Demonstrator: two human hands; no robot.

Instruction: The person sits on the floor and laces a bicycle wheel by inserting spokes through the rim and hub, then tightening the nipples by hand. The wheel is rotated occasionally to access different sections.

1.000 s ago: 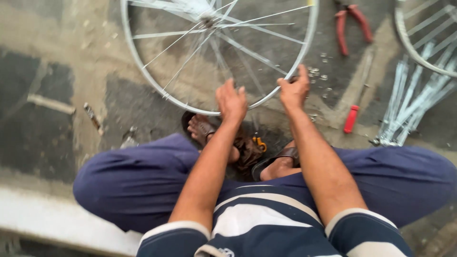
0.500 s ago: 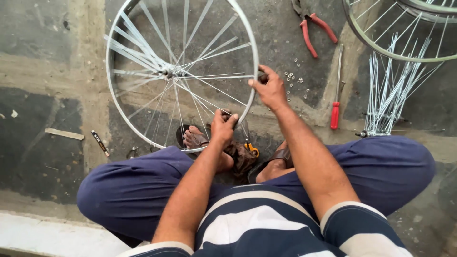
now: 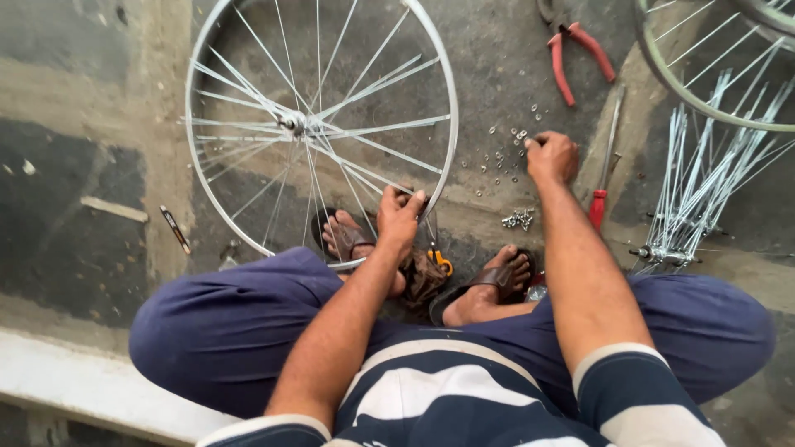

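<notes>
My left hand (image 3: 400, 217) was closed on the near rim of the bicycle wheel (image 3: 450, 124), which lay flat on the floor (image 3: 66, 207) in front of my feet, while my right hand (image 3: 553, 157) pinched at the small metal nipples (image 3: 507, 157) scattered to the right; I could not tell if one was already in its fingers. I judged the wheel light and stiff at the rim, but the thin spokes bend easily, so the rim was the better place to hold. As a round thing it had no long axis, and its hub (image 3: 294, 124) pointed upward.
</notes>
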